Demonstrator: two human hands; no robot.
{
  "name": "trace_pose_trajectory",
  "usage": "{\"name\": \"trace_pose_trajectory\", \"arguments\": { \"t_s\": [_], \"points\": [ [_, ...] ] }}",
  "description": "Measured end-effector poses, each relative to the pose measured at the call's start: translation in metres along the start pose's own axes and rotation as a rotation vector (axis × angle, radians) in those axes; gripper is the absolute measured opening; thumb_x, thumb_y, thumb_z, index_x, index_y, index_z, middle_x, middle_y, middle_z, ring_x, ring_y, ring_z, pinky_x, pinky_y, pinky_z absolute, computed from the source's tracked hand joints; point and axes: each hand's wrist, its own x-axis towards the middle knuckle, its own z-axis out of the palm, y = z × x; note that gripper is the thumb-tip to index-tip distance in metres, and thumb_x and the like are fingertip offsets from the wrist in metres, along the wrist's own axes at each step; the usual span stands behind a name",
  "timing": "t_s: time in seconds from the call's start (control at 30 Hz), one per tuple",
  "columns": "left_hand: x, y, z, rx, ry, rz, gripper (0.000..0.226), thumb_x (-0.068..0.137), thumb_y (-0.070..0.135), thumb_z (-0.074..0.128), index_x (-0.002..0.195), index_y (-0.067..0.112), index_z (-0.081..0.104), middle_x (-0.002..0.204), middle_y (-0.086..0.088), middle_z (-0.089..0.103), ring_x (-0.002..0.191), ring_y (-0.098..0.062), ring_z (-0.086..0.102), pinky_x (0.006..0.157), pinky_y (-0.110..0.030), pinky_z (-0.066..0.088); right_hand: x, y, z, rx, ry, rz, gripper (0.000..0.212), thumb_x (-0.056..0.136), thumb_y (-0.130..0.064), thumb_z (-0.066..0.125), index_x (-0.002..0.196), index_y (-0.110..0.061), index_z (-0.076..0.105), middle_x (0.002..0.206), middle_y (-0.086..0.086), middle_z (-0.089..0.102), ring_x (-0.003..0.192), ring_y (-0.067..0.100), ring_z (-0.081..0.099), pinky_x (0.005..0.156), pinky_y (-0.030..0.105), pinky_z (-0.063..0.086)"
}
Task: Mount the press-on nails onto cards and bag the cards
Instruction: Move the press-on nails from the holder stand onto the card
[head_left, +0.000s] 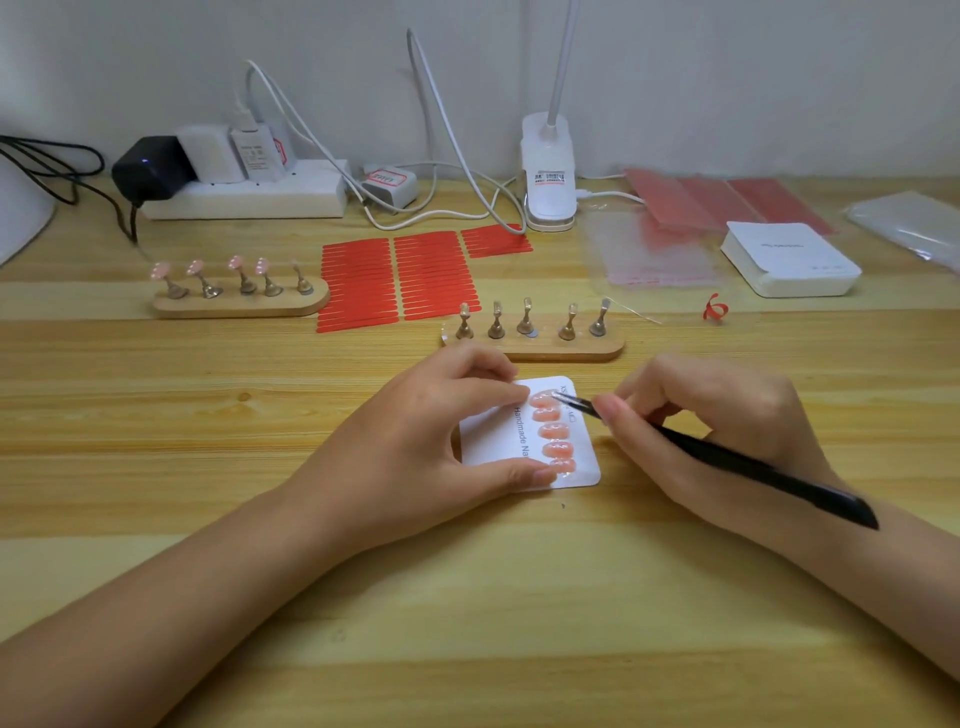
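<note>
A white card (584, 451) printed "Handmade Nails" lies on the wooden table with several pink press-on nails (552, 430) in a row along its right side. My left hand (441, 441) pins the card down, thumb and fingers at its left edge. My right hand (711, 436) holds black tweezers (727, 457), whose tips touch the top nail on the card. Just behind the card stands a wooden nail stand (535, 349) with bare holders. A second stand (239, 304) at the left carries several pink nails.
Red adhesive strip sheets (395, 280) lie behind the stands. A stack of white cards (789, 260), clear bags (654, 254), red sheets and a peeled red scrap (716, 307) sit at the right. A power strip (244, 195), chargers, cables and a lamp clamp (548, 176) line the wall.
</note>
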Motion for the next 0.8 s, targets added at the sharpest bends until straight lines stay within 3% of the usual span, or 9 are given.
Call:
{"name": "trace_pose_trajectory", "arguments": {
  "t_s": [0.43, 0.53, 0.7, 0.8],
  "points": [
    [-0.001, 0.002, 0.001, 0.038, 0.004, 0.003, 0.062, 0.069, 0.060, 0.062, 0.113, 0.017, 0.066, 0.110, 0.010, 0.054, 0.101, 0.000, 0.049, 0.086, -0.022, 0.041, 0.004, -0.002, 0.001, -0.058, -0.076, -0.051, 0.037, 0.088, -0.017, 0.053, 0.055, 0.000, 0.050, 0.051, 0.011, 0.056, 0.043, 0.031, 0.052, 0.040, 0.034, 0.042],
    [-0.002, 0.004, -0.001, 0.077, -0.009, -0.018, 0.063, 0.072, 0.066, 0.049, 0.114, 0.023, 0.065, 0.114, 0.013, 0.051, 0.105, 0.003, 0.047, 0.087, -0.024, 0.041, 0.003, -0.002, 0.000, -0.057, -0.088, -0.036, 0.037, 0.088, -0.018, 0.053, 0.056, 0.000, 0.051, 0.052, 0.010, 0.057, 0.044, 0.029, 0.053, 0.041, 0.034, 0.042],
    [-0.004, 0.011, -0.009, 0.195, -0.069, -0.017, 0.058, 0.084, 0.057, 0.025, 0.117, 0.029, 0.063, 0.111, 0.013, 0.053, 0.100, -0.003, 0.048, 0.083, -0.025, 0.040, 0.005, -0.005, -0.003, 0.137, 0.019, 0.164, 0.032, 0.087, -0.019, 0.062, 0.061, -0.003, 0.056, 0.061, 0.007, 0.063, 0.053, 0.016, 0.057, 0.051, 0.024, 0.047],
    [-0.006, 0.015, -0.011, 0.250, -0.088, -0.001, 0.059, 0.084, 0.053, 0.022, 0.116, 0.027, 0.064, 0.103, 0.010, 0.051, 0.096, -0.006, 0.045, 0.081, -0.027, 0.038, 0.009, -0.007, -0.008, 0.254, 0.103, 0.383, 0.028, 0.082, -0.026, 0.067, 0.061, -0.012, 0.056, 0.059, 0.002, 0.065, 0.055, 0.014, 0.061, 0.050, 0.023, 0.047]
  ]
}}
